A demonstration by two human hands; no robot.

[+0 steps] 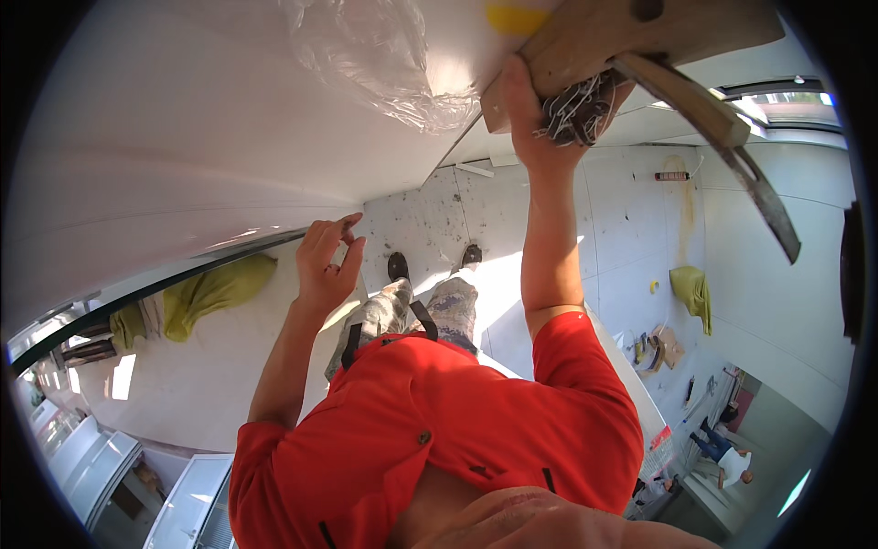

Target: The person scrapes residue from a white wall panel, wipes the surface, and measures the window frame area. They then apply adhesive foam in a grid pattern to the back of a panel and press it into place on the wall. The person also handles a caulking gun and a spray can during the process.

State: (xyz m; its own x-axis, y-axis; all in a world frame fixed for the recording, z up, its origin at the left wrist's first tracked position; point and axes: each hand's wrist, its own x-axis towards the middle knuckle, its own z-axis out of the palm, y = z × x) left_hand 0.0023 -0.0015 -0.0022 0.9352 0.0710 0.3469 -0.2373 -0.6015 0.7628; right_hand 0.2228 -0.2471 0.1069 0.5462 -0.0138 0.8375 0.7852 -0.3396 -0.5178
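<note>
Bright daylight, hard sun patches on the floor point(503, 305) beyond the red shirt point(494, 412), fisheye curvature around it.

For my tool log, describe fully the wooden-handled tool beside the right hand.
The wooden-handled tool slants down to the right beside the right hand. Its brown handle looks like wood; from the lower end juts a slim, curved, grey, metal-looking blade, its tip touching nothing visible. The upper end overlaps a wooden piece in view; whether they touch cannot be told.

Pale tiled floor point(617, 215) (specked in places), sunlight patches point(501, 297), white wall point(777, 329), upper-right window point(794, 112).
</note>
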